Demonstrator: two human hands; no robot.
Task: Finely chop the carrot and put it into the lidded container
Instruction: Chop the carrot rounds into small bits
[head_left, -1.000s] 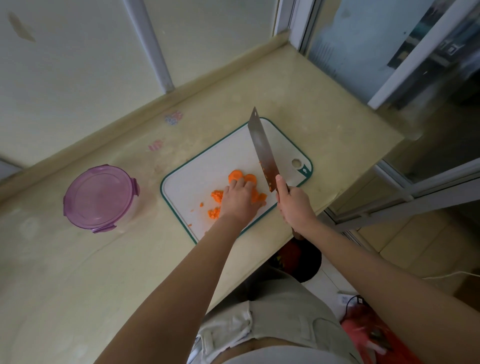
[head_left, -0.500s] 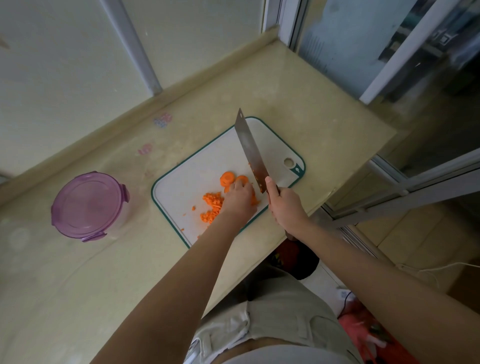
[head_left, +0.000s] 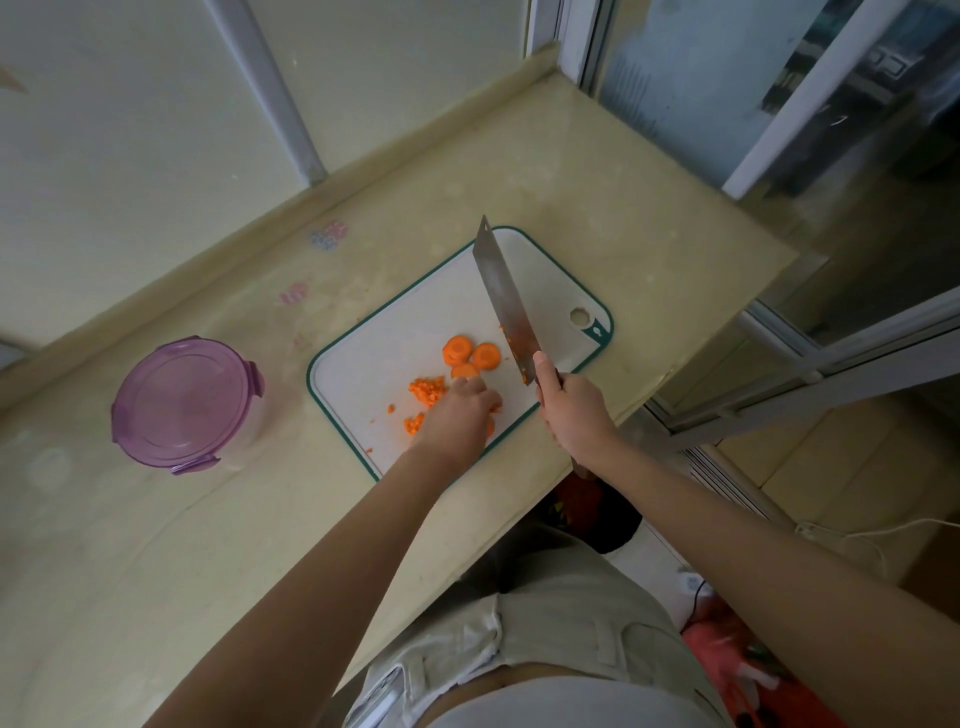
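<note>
Head view is showing the right hand (head_left: 574, 410) gripping a knife (head_left: 506, 306) over the cutting board (head_left: 395, 332), while the left hand (head_left: 457, 415) is pressing curled fingers on chopped carrot (head_left: 427, 391) beside three carrot slices (head_left: 470, 354); the lidded container (head_left: 182, 402) is sitting closed, well left

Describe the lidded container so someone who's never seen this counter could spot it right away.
Start at the white cutting board with the green rim on the beige counter. Look to its left, apart from the board: the container stands there alone. It is the only round thing with a translucent purple snap-on lid, still shut, unlike the orange carrot pieces on the board.
</note>
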